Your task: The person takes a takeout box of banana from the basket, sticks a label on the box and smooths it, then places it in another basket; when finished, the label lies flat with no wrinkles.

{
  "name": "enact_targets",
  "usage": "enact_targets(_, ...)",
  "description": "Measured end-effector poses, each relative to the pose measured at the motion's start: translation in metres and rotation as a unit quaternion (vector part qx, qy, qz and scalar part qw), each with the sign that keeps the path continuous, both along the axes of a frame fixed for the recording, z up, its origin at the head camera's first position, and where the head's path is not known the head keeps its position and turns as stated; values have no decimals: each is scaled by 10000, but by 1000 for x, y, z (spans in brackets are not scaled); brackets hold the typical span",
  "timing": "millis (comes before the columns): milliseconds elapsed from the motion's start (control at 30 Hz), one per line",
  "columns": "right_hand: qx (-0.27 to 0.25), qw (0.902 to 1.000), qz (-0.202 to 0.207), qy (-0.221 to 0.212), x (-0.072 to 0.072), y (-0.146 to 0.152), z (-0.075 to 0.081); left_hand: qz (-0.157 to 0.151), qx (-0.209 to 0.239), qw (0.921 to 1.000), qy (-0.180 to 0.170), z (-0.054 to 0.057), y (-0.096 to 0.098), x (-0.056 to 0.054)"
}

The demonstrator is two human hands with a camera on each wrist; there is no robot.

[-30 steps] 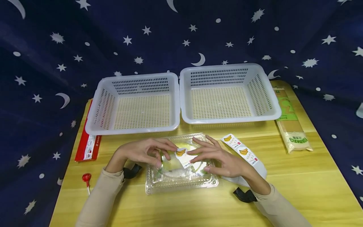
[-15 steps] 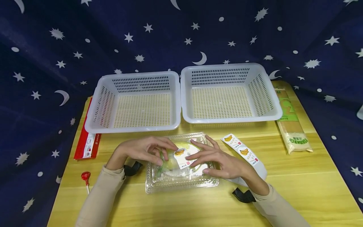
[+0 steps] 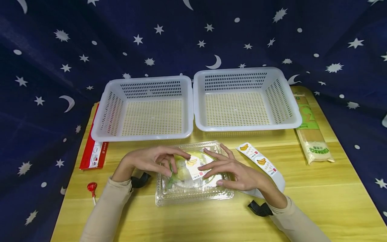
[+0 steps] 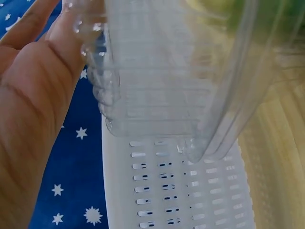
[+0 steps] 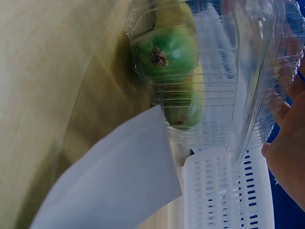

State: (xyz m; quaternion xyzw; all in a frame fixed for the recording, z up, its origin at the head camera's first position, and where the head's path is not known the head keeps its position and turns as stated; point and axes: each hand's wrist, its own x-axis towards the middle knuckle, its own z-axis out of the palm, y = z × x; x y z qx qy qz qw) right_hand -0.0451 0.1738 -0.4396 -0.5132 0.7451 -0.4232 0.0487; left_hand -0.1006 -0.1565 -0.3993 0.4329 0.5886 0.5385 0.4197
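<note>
In the head view a clear plastic clamshell box (image 3: 169,198) stands closed on the table. Green and yellow fruit (image 5: 169,55) shows through its side in the right wrist view; the kind is unclear. On the lid lies a white sticker (image 3: 195,168) printed with bananas. My left hand (image 3: 152,161) reaches over the box's left part, its extended index fingertip at the sticker's top edge and thumb apart. From the right, my right hand (image 3: 232,169) spreads over the lid, fingertips touching the sticker's right side. Next to it lies a strip of banana stickers (image 3: 263,164), partly hidden by the wrist.
Behind the box stand two white plastic baskets, left (image 3: 142,137) and right (image 3: 248,127). A red packet (image 3: 93,156) lies at the left, with a red lollipop (image 3: 92,187) nearer. A green-and-tan bag (image 3: 312,137) is at the right edge of the wooden table (image 3: 193,222).
The sticker has turned slightly and now appears flatter on the lid. My right fingertips have slid a little left onto it; my left hand has barely moved.
</note>
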Motion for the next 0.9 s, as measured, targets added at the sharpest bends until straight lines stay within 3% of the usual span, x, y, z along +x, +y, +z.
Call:
enact_targets(300, -44, 9997, 8, -237, -1, 2, 3, 11, 21, 10000, 10, 1, 0, 1)
enact_targets(433, -245, 9990, -74, -353, -5, 8, 7, 170, 31, 9998, 102, 3, -7, 3)
enact_targets(533, -484, 9980, -113, -378, -11, 15, 8, 359, 124, 9990, 237, 4, -19, 4)
enact_targets(767, -951, 9900, -488, -925, -22, 48, 5, 759, 576, 9901, 1035, -1, -61, 11)
enact_targets(900, -1246, 9826, -837, -1095, -27, 69, 4, 1188, 359, 9883, 890, -10, -82, 17)
